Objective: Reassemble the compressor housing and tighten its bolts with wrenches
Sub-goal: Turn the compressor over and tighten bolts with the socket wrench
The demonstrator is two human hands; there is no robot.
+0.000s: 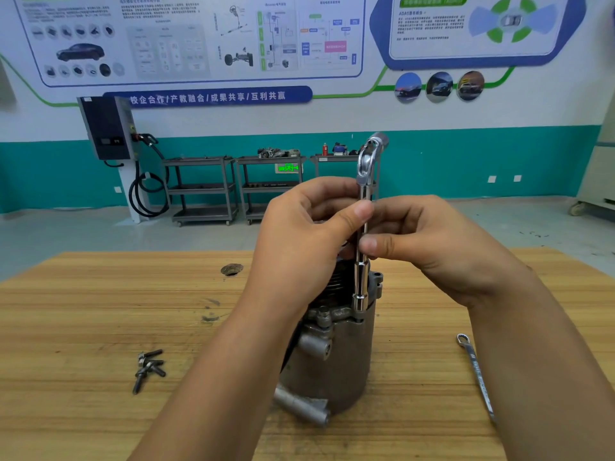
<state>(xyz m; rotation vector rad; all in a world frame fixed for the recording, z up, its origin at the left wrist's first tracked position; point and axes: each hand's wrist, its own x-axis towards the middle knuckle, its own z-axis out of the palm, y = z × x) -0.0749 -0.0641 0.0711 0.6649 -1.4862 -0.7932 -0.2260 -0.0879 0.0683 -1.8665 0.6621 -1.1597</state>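
Observation:
The grey metal compressor housing [336, 361] stands upright on the wooden table [83, 311], near its front middle. A chrome L-shaped socket wrench [362, 277] stands vertically on a bolt at the housing's upper flange, its bent socket head up at the top. My left hand [299, 234] and my right hand [432, 241] both pinch the wrench's shaft between thumb and fingers, just above the housing. Another bolt head [323, 315] shows on the flange to the left of the wrench. Several loose bolts [149, 369] lie on the table to the left.
A flat ring spanner [476, 374] lies on the table at the right, partly under my right forearm. A dark knot hole [232, 269] marks the tabletop behind the housing. Grey trolleys [203, 189] and a wall-mounted charger [108, 128] stand along the far wall.

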